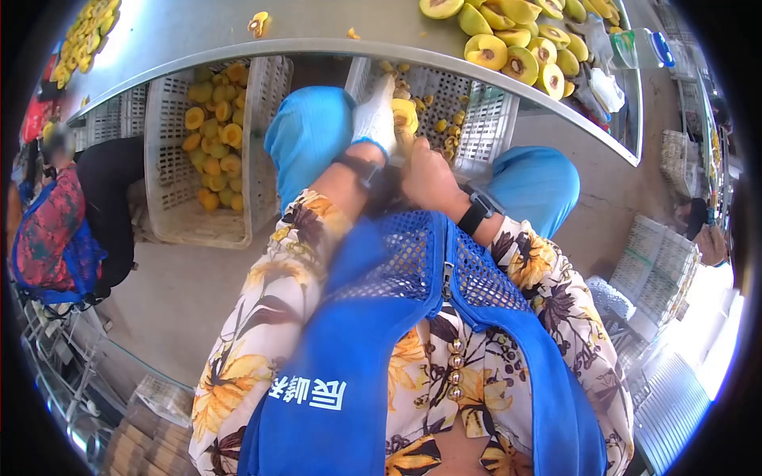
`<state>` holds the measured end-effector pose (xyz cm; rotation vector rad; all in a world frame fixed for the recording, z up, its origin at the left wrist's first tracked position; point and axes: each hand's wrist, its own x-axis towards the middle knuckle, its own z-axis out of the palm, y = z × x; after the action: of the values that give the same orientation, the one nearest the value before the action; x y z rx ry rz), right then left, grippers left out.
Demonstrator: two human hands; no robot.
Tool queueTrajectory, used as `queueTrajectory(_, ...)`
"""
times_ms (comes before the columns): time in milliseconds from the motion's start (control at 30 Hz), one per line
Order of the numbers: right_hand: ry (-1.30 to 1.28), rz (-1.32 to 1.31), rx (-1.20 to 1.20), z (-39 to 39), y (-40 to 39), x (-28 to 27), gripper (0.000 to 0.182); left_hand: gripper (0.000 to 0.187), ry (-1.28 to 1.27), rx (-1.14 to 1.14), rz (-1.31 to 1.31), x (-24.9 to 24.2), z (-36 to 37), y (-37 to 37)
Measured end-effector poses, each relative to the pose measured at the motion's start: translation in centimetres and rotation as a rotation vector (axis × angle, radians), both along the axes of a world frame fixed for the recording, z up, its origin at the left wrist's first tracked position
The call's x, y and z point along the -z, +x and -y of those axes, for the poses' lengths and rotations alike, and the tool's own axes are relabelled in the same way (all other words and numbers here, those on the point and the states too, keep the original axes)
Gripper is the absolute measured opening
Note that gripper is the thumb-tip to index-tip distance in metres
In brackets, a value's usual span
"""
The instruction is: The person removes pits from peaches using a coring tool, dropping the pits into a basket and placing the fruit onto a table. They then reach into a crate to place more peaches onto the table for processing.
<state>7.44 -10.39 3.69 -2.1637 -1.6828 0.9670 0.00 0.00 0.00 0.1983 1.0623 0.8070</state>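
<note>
Gloved left hand (371, 119) grips a fruit half (405, 117), right hand (429, 176) curled closed just beside it; can't tell if it holds a tool. Best practice, my call: keep the half cupped firm, low over the crate (487, 131) between the knees, left fingertips clear of the right, short controlled wrist moves (glove's on one hand only).

Counts: 1 fruit half at the hands, 2 wristbands, 1 glove, 1 bottle (644, 49) on the counter (317, 28), 1 fruit-filled crate (250, 159) at left. Piled halves overlap, no reliable count.
</note>
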Motion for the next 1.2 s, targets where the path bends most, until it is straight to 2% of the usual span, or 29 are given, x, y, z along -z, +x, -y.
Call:
queueTrajectory(67,0.047,-0.032,0.032,0.1,0.0,-0.8,0.021,0.039,0.049,0.004,-0.010,-1.2,0.5,0.4)
queueTrajectory(167,-0.509,-0.512,0.311,-3.3,-1.6,-7.4,0.019,0.037,0.105,-0.013,-0.033,-2.3,-0.1,-0.8)
queueTrajectory(267,-0.525,-0.829,0.478,-2.8,-1.0,-7.2,0.020,0.034,0.205,0.130,-0.205,-3.2,0.2,-0.6)
queueTrajectory(367,-0.466,-1.067,0.627,-2.0,-0.6,-5.4,0.016,0.033,0.254,0.125,-0.198,-3.5,0.5,-0.5)
queueTrajectory(467,-0.429,-0.658,0.409,-1.8,-1.5,-5.4,0.023,0.033,0.044,0.149,0.003,-3.0,0.5,-0.9)
queueTrajectory(567,-0.111,-0.199,0.139,0.0,-1.0,-0.5,0.024,0.032,-0.061,0.092,0.118,-2.1,0.5,-0.9)
queueTrajectory(667,0.011,-0.028,0.036,0.7,-0.7,-0.8,0.023,0.031,-0.104,0.079,0.112,-2.5,0.5,-0.9)
queueTrajectory(767,0.025,-0.026,0.082,0.5,-1.0,-1.0,0.022,0.031,-0.046,0.088,0.031,-1.5,0.5,-0.6)
queueTrajectory(800,-0.114,-0.171,0.158,-0.3,-1.1,-2.1,0.023,0.031,-0.012,0.088,-0.007,-0.9,0.5,-0.5)
queueTrajectory(867,-0.405,-0.462,0.308,-2.0,-1.2,-5.2,0.025,0.033,0.105,0.168,-0.167,-2.9,0.7,-1.0)
queueTrajectory(900,-0.402,-0.495,0.320,-2.0,-1.2,-4.9,0.025,0.033,0.170,0.206,-0.247,-3.7,0.5,-1.2)
queueTrajectory(967,-0.398,-0.559,0.344,-1.8,-1.1,-4.1,0.024,0.034,0.327,0.139,-0.226,-2.0,0.7,-0.8)
queueTrajectory(1067,0.076,-0.136,0.130,0.1,-0.7,1.6,0.022,0.032,0.180,0.093,-0.168,-1.8,0.6,-0.7)
queueTrajectory(1133,0.002,-0.119,0.103,0.2,-0.5,1.3,0.020,0.034,0.018,0.123,-0.077,-0.6,0.5,-0.6)
queueTrajectory(1200,-0.070,-0.182,0.015,0.4,0.5,1.2,0.018,0.036,0.057,0.185,-0.153,-0.1,0.6,-0.5)
